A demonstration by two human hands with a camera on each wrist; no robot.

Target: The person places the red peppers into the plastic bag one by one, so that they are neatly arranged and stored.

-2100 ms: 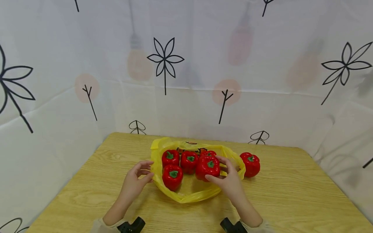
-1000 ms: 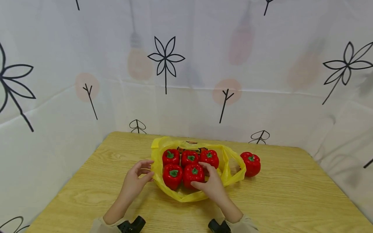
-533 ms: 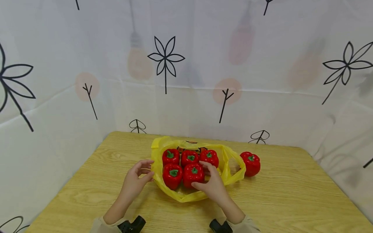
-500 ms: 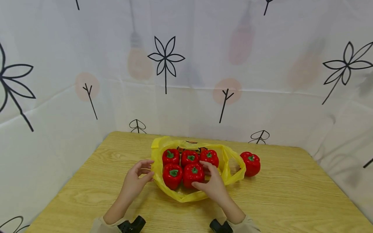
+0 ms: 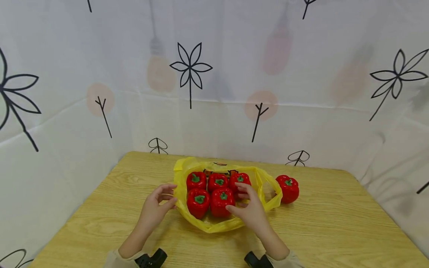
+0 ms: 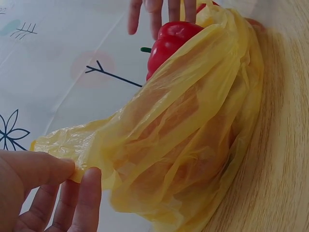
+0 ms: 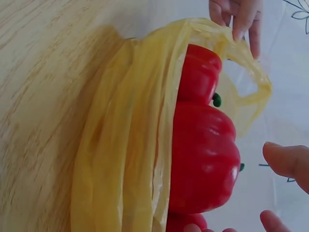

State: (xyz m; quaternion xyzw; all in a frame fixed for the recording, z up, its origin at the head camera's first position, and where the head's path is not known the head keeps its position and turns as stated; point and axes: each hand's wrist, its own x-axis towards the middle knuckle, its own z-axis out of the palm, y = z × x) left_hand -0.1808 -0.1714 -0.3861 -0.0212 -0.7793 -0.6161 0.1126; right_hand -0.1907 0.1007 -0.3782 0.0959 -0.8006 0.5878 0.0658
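Note:
A yellow plastic bag [image 5: 222,227] lies with its mouth wide, and several red bell peppers with green stems sit inside it. My left hand [image 5: 155,206] pinches the bag's left edge between thumb and fingers, as the left wrist view also shows on the thin yellow film [image 6: 91,150]. My right hand [image 5: 250,209] is over the bag's right half, fingers spread and holding nothing. Its thumb tip is right by the front-right bell pepper [image 5: 220,204], and its fingers overlap the back-right bell pepper [image 5: 238,179]. In the right wrist view a gap shows between the thumb [image 7: 285,162] and the large pepper [image 7: 205,159].
One more red bell pepper [image 5: 288,190] stands on the wooden table [image 5: 335,216], just outside the bag's right handle loop [image 5: 276,197]. A white patterned cloth [image 5: 218,126] hangs behind the table and at both sides.
My right hand set a bell pepper down at the bag's front, beside the front-left one. It has since let go and drawn slightly right. My left hand stays on the bag edge.

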